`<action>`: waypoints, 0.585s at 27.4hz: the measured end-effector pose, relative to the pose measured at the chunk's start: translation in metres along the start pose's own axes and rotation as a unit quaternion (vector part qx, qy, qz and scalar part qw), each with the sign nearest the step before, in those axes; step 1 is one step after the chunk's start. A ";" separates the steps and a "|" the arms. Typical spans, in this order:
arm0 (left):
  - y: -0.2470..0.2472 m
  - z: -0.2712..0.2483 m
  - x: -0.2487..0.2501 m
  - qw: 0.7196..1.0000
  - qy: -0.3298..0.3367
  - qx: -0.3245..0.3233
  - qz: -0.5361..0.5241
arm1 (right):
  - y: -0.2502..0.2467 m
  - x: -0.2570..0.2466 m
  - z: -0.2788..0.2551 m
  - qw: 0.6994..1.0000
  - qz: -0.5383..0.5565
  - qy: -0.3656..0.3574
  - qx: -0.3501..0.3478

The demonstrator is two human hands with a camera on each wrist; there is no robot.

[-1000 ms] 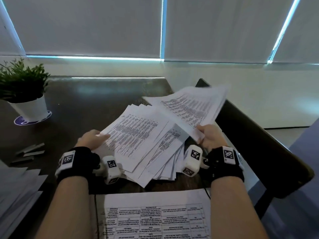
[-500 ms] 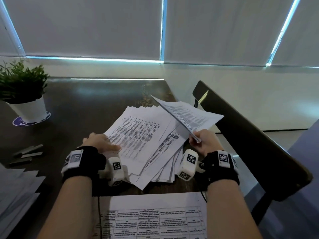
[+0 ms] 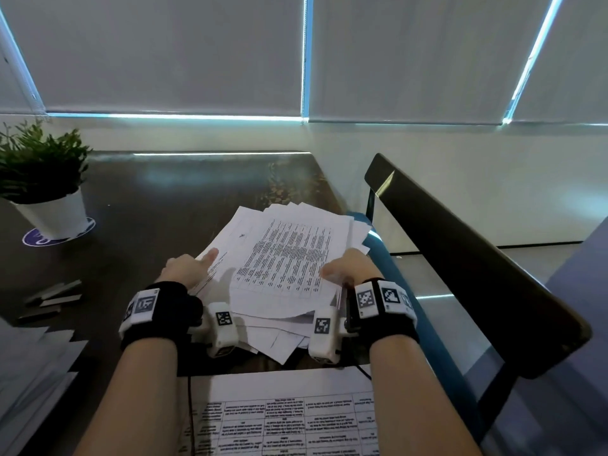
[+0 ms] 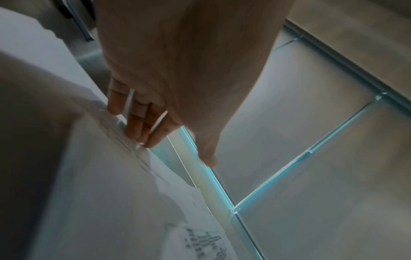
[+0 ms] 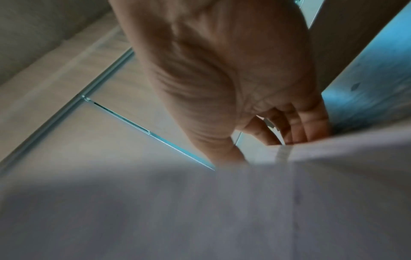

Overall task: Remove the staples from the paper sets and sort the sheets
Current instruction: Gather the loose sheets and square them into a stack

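A loose pile of printed sheets (image 3: 286, 258) lies fanned on the dark table (image 3: 164, 199), overhanging its right edge. My left hand (image 3: 187, 268) is at the pile's left edge; in the left wrist view its straight fingers (image 4: 138, 123) touch the paper edge (image 4: 124, 140). My right hand (image 3: 345, 268) is at the pile's right edge, thumb on the top printed sheet and fingers (image 5: 298, 126) tucked under the sheet's edge (image 5: 333, 140). No staple or staple remover shows.
A potted plant (image 3: 49, 205) stands at the far left. Dark metal strips (image 3: 49, 296) lie left of my hands. Another paper stack (image 3: 29, 373) sits at the lower left, and a sheet with a printed table (image 3: 279, 416) lies near me. A dark chair back (image 3: 467, 258) stands right.
My right hand brought the raised set of sheets down onto the pile. My left hand moved up along the pile's left edge, and the fanned sheets now lie closer together.
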State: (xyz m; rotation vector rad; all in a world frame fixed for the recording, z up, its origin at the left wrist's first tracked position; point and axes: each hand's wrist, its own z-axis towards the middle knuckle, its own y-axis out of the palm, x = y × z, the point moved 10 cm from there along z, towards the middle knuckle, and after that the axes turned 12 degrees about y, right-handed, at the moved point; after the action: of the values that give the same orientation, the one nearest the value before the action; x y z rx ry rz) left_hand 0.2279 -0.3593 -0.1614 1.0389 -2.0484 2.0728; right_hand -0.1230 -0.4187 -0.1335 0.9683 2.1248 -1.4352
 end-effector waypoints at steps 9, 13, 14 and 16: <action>0.000 -0.007 0.000 0.998 -0.031 0.058 -0.010 | 0.015 -0.004 -0.007 0.983 0.161 0.026 -0.079; 0.000 -0.008 -0.002 0.996 -0.044 0.070 -0.042 | 0.044 -0.010 -0.010 0.966 0.222 0.036 -0.130; 0.000 -0.008 -0.006 0.995 -0.053 0.070 -0.046 | 0.052 -0.010 -0.012 0.958 0.244 0.041 -0.147; 0.002 -0.004 -0.014 0.994 -0.054 0.069 -0.064 | 0.063 -0.012 -0.013 0.948 0.268 0.048 -0.167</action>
State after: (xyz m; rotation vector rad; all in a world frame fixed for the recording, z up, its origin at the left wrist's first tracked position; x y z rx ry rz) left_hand 0.2357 -0.3499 -0.1691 1.2952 -1.8493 2.1631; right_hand -0.0675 -0.3960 -0.1609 1.3562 1.8727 -0.7503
